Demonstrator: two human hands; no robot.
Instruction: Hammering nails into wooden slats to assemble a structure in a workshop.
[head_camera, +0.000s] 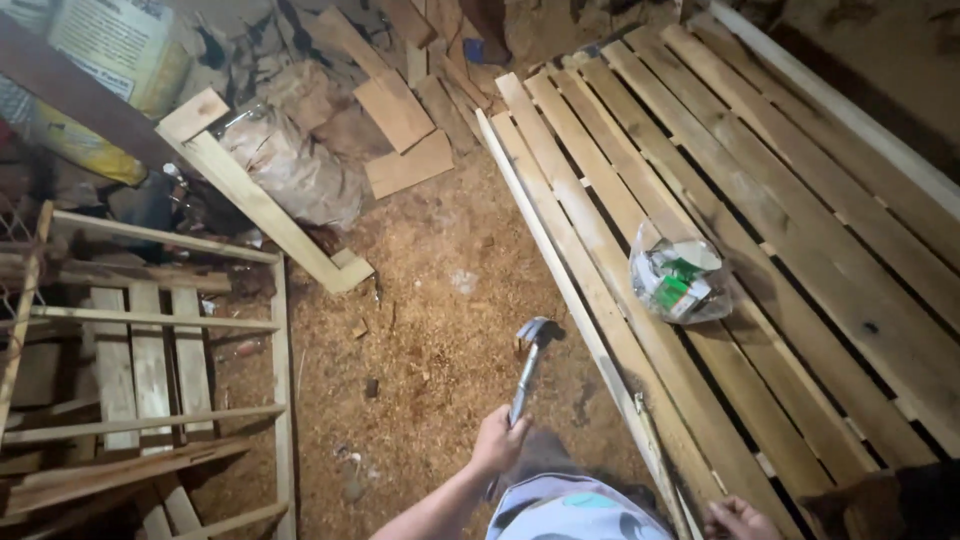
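My left hand (497, 440) is closed around the handle of a claw hammer (528, 360), whose metal head points away from me over the sawdust-covered floor (430, 300). My right hand (738, 518) shows only partly at the bottom edge, next to the near end of a large slatted wooden frame (600, 270) lying on the ground at the right. Its fingers are mostly cut off by the picture's edge. A clear plastic bag (678, 280) with small green and white boxes inside lies on the slats.
A smaller slatted frame (150, 370) lies at the left. A long plank (260, 205), loose board offcuts (400, 130), a crumpled plastic sack (290, 160) and a yellow and white bag (110, 60) crowd the far side.
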